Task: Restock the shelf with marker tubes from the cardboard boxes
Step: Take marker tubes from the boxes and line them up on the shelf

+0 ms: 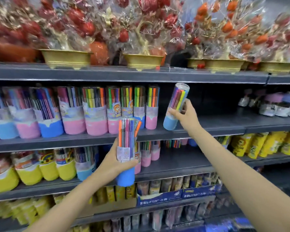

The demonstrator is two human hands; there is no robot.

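- Placement step: right hand (182, 113) wrapped around a blue-based marker tube (176, 107), held tilted, top leaning right, base just above the front lip of the middle shelf (208, 126).
- Left hand (114, 163) clamped around a second blue-based tube (126, 151), held upright nearer the camera, in front of the shelf edge and well clear of it.
- Row of stocked tubes (94, 111) with pink and blue bases standing upright to the left; open shelf space to the right of that row, where the tilted tube looks bound.
- No cardboard boxes clearly visible as a source here; probably out of view.
- To do it well: bring the tilted tube upright before setting it down, base flat on the shelf, just beside the last pink-based tube (151, 108) without knocking it.
- Push back far enough to line up with the row, label facing out.
- Keep the second tube steady and low until the first one stands alone.
- Risk: a tall narrow tube set down while leaning may tip and topple its neighbours.
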